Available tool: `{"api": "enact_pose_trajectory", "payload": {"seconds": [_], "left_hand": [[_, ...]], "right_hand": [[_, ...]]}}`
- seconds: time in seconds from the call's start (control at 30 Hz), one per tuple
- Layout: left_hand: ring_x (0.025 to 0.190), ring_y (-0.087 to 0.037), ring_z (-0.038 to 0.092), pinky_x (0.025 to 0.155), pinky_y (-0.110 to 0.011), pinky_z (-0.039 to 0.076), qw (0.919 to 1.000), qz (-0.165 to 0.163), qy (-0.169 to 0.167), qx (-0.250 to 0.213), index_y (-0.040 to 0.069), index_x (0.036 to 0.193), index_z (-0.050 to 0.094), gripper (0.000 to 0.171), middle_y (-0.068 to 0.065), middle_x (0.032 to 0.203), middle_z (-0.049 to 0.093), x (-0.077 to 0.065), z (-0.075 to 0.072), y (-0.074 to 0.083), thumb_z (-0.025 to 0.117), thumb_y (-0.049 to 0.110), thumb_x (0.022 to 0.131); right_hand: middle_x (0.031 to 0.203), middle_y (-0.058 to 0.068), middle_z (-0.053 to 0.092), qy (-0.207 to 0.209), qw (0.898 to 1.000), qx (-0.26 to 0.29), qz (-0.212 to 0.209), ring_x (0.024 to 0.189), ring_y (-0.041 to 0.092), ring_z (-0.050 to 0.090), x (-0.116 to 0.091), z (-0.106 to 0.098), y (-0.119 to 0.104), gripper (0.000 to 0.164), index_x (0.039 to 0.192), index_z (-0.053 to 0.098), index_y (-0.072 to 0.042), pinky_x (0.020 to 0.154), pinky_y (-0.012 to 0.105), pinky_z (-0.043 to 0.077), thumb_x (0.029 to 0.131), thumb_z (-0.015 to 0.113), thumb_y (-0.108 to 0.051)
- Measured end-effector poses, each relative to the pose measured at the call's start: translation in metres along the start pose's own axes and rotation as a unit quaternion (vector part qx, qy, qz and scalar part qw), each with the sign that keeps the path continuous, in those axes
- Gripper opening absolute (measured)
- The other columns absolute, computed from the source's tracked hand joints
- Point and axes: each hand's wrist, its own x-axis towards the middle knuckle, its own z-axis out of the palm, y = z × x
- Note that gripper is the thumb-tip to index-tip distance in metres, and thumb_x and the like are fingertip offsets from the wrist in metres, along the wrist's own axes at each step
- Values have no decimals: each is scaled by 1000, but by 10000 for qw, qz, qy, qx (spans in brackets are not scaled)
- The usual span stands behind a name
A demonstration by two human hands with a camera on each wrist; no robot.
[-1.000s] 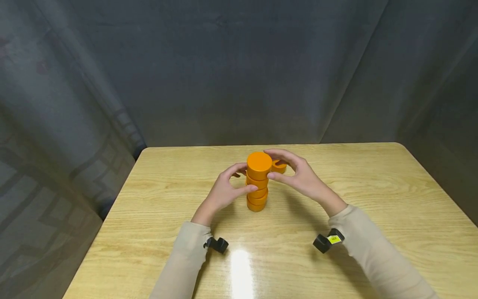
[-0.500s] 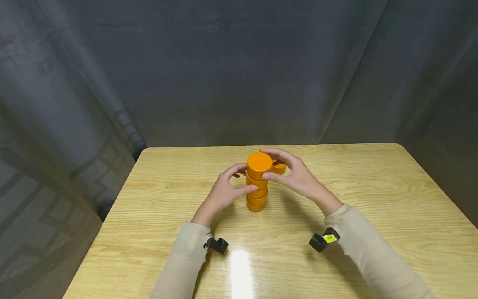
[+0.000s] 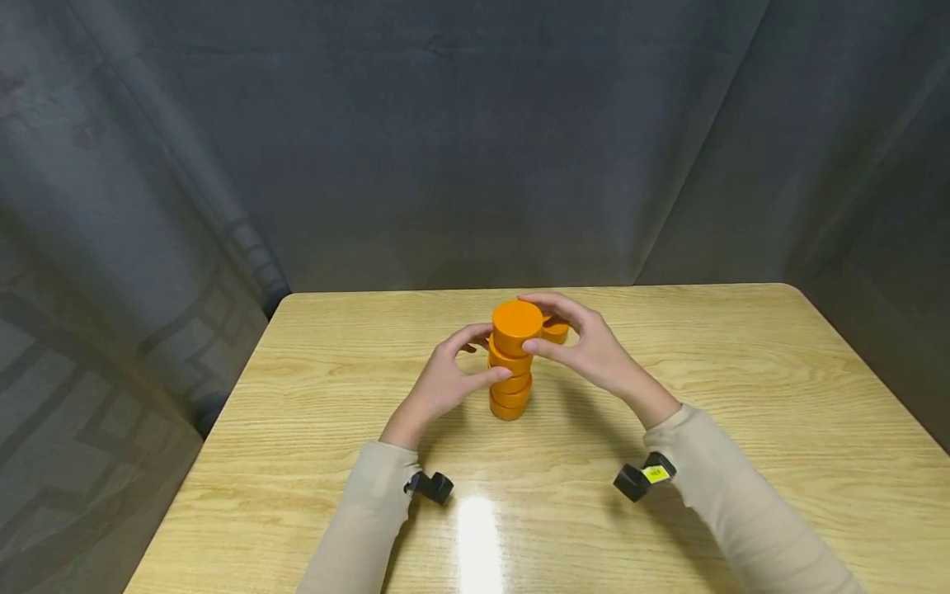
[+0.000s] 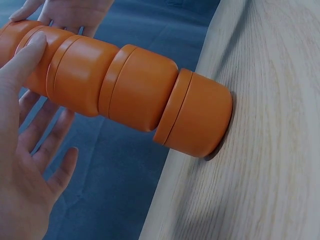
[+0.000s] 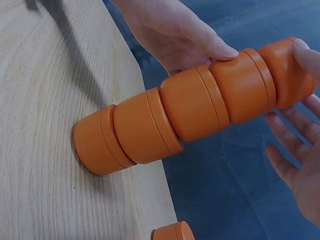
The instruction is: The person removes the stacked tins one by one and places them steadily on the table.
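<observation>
Several squat orange lidded jars stand one on another in a tall, slightly uneven stack, with its bottom jar [image 3: 508,407] on the table. Around the second jar from the top [image 5: 245,90] my left hand [image 3: 445,371] curves from the left, thumb pressed to its near side. From the right, my right hand [image 3: 594,351] pinches the topmost jar [image 3: 517,326] between the thumb in front and fingers behind. That top jar sits a bit right of the one below it. In the right wrist view its far side is hidden by my right thumb and fingers.
One more orange jar [image 3: 555,332] stands on the wooden table [image 3: 742,396] behind the stack, partly covered by my right hand. Dark grey curtains [image 3: 475,148] hang beyond the table's back edge and along both sides.
My right hand has moved a little left and closed its fingers around the top jar. The top jar has shifted slightly right. The left hand keeps its place on the stack.
</observation>
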Motion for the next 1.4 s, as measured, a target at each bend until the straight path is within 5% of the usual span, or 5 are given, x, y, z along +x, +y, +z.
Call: {"api": "enact_pose_trajectory", "payload": {"seconds": [0.43,0.7,0.93,1.4], "left_hand": [[109,-14,55,97,-53,41,9999,106,-3,-1,19,135,59,57,6,124,62,1,-1,-2,82,23,84],[110,-14,55,98,-56,40,9999,100,-12,-63,20,136,58,57,6,124,63,1,-2,-3,82,23,84],[109,-15,55,98,-60,40,9999,125,33,-92,18,136,58,56,5,123,63,2,-1,-3,82,22,84],[108,-15,56,98,-59,41,9999,130,67,-63,16,135,59,56,4,121,63,0,-1,-5,82,19,84]], "right_hand": [[121,5,64,351,9990,100,-272,107,17,56,-2,-7,7,55,138,56,-7,93,26,44,87,77,-7],[126,6,63,545,9983,-9,-214,110,14,55,-6,-15,13,54,140,54,-6,96,37,43,89,74,-6],[124,8,63,803,9965,-7,-226,109,12,56,-10,-21,20,53,138,55,-5,94,33,44,88,73,0],[118,-9,64,1308,9913,52,-122,106,9,57,-19,-27,34,53,139,55,-5,89,27,45,89,72,2]]}}
